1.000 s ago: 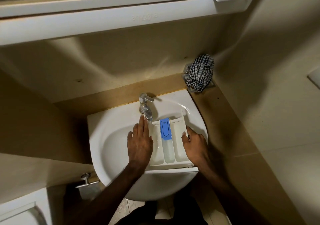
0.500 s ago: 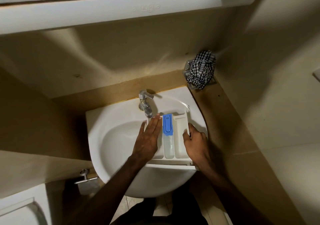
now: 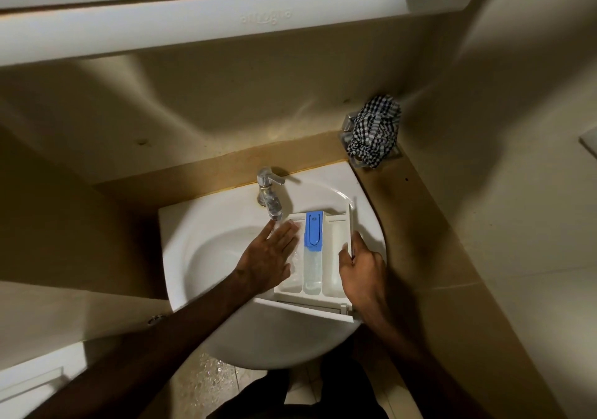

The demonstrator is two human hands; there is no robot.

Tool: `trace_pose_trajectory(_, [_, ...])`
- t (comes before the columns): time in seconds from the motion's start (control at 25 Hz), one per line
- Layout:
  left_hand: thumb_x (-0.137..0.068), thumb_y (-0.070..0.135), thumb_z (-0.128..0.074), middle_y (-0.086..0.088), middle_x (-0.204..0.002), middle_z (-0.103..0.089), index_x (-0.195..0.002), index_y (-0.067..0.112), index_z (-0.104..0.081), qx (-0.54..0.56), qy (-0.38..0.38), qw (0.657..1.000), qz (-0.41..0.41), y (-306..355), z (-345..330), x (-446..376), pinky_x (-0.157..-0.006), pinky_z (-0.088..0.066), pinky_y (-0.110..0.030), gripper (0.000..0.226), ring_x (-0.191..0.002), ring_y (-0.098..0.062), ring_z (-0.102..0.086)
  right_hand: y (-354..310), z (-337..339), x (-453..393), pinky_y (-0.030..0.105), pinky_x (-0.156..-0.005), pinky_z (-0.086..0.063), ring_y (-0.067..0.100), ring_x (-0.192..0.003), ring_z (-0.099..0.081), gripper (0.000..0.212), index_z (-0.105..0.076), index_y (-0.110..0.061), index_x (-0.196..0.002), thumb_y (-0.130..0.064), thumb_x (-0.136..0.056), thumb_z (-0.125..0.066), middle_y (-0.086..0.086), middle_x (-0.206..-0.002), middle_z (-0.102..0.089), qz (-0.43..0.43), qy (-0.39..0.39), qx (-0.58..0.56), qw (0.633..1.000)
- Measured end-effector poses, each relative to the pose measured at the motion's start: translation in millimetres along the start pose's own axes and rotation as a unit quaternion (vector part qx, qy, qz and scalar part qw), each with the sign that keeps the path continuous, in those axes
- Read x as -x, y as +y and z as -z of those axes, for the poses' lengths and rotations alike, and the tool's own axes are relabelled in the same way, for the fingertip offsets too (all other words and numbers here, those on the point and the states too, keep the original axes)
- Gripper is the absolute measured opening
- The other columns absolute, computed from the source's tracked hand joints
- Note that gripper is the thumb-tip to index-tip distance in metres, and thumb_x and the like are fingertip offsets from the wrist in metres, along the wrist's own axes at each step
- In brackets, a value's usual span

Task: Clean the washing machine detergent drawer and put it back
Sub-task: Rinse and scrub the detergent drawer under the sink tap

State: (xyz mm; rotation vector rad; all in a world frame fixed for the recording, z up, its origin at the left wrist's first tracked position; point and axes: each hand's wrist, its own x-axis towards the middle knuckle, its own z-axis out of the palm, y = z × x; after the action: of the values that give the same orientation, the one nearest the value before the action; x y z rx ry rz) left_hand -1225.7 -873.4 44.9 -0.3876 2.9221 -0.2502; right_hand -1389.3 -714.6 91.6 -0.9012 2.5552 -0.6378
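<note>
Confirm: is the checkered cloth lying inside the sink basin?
No, the checkered cloth sits on a holder on the counter corner, beyond the sink rim.

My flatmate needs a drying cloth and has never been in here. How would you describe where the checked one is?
Start at the white sink. Follow its back edge right to the wall corner, past the tap. The checked cloth hangs bunched there, the only black-and-white patterned thing.
</note>
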Motion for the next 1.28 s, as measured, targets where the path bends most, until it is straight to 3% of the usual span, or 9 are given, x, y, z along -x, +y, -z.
trace_pose_trajectory(0.2, [-0.101,0.031,-0.055,0.0,-0.139,-0.065,-0.12,0.022,-0.072,0.018,0.14,0.978,-0.153,-7.6,-13.9,21.6,-0.115,-0.032,-0.068,0.027,-0.144,-0.035,-0.046,-2.9,-1.5,2.0,0.048,-0.083,-0.062,0.029,-0.095,-0.073,0.045,-0.049,-0.026,-0.145,-0.042,-0.103,-0.045,0.007,-0.108,-0.075,-0.013,0.028,-0.01,0.999])
trace_pose_trajectory(0.32, [-0.105,0.041,-0.043,0.01,-0.137,-0.065,-0.114,0.032,-0.072,0.052,0.131,0.968,-0.209,-20.5,-16.6,34.9,-0.12,-0.026,-0.062,0.032,-0.145,-0.027,-0.046,-2.5,-4.0,2.1,0.049,-0.081,-0.062,0.029,-0.093,-0.073,0.046,-0.049,-0.028,-0.144,-0.044,-0.101,-0.042,0.007,-0.106,-0.076,-0.006,0.029,-0.011,0.999])
trace_pose_trajectory(0.48, [-0.102,0.059,-0.03,-0.011,-0.166,-0.03,-0.155,0.015,-0.041,0.029,0.005,0.999,-0.04,-16.5,-8.4,10.9,-0.126,-0.012,-0.058,0.07,-0.157,-0.027,-0.019,-1.0,-7.2,5.3,0.048,-0.085,-0.061,0.029,-0.097,-0.073,0.054,-0.05,-0.022,-0.146,-0.045,-0.098,-0.039,0.008,-0.108,-0.076,-0.004,0.026,-0.007,1.0])
trace_pose_trajectory(0.56, [-0.104,0.057,-0.027,-0.013,-0.17,-0.017,-0.161,0.014,-0.026,-0.008,-0.051,0.999,-0.009,-10.4,-2.2,0.5,-0.126,-0.005,-0.059,0.071,-0.159,-0.031,-0.008,-4.4,-10.8,10.1,0.047,-0.084,-0.062,0.028,-0.097,-0.073,0.06,-0.051,-0.023,-0.145,-0.049,-0.093,-0.035,0.007,-0.109,-0.076,-0.02,0.037,-0.035,0.998])
trace_pose_trajectory(0.72, [-0.103,0.046,-0.048,-0.001,-0.15,-0.056,-0.132,0.025,-0.067,-0.001,0.053,0.991,-0.124,-23.5,-6.8,11.4,-0.122,-0.022,-0.063,0.04,-0.151,-0.034,-0.035,-9.1,-17.4,15.0,0.048,-0.081,-0.063,0.027,-0.094,-0.074,0.045,-0.056,-0.029,-0.136,-0.049,-0.099,-0.039,0.003,-0.104,-0.077,-0.046,0.079,-0.069,0.993])
trace_pose_trajectory(0.84, [-0.104,0.041,-0.045,0.011,-0.134,-0.066,-0.11,0.036,-0.071,0.011,0.106,0.97,-0.217,-29.2,-19.4,33.1,-0.123,-0.012,-0.06,0.027,-0.145,-0.025,-0.045,-11.3,-20.0,19.1,0.047,-0.081,-0.063,0.027,-0.094,-0.074,0.047,-0.054,-0.028,-0.137,-0.05,-0.099,-0.036,0.003,-0.104,-0.076,-0.051,0.086,-0.06,0.993])
trace_pose_trajectory(0.96, [-0.102,0.048,-0.05,-0.003,-0.156,-0.049,-0.141,0.026,-0.059,-0.021,0.065,0.985,-0.157,-31.7,-16.1,23.4,-0.122,-0.021,-0.062,0.046,-0.151,-0.027,-0.035,-14.4,-27.7,29.1,0.047,-0.083,-0.063,0.026,-0.1,-0.074,0.043,-0.049,-0.024,-0.143,-0.037,-0.102,-0.049,0.003,-0.112,-0.075,-0.048,0.068,-0.063,0.995])
trace_pose_trajectory(1.08, [-0.103,0.053,-0.043,-0.011,-0.171,-0.013,-0.161,0.017,-0.028,-0.057,-0.018,0.995,-0.077,-28.0,-7.9,7.7,-0.126,-0.005,-0.059,0.07,-0.159,-0.028,-0.009,-20.0,-33.3,38.4,0.049,-0.083,-0.062,0.028,-0.102,-0.073,0.045,-0.048,-0.023,-0.145,-0.034,-0.101,-0.053,0.004,-0.114,-0.075,-0.059,0.096,-0.09,0.99])
trace_pose_trajectory(1.28, [-0.09,0.037,-0.074,0.0,-0.144,-0.062,-0.124,0.028,-0.071,-0.026,0.054,0.992,-0.114,-52.0,14.7,11.2,-0.118,-0.031,-0.064,0.035,-0.15,-0.034,-0.037,-33.8,-43.8,36.9,0.045,-0.084,-0.062,0.024,-0.101,-0.074,0.041,-0.053,-0.023,-0.147,-0.033,-0.107,-0.05,0.003,-0.118,-0.076,-0.078,0.181,-0.205,0.959])
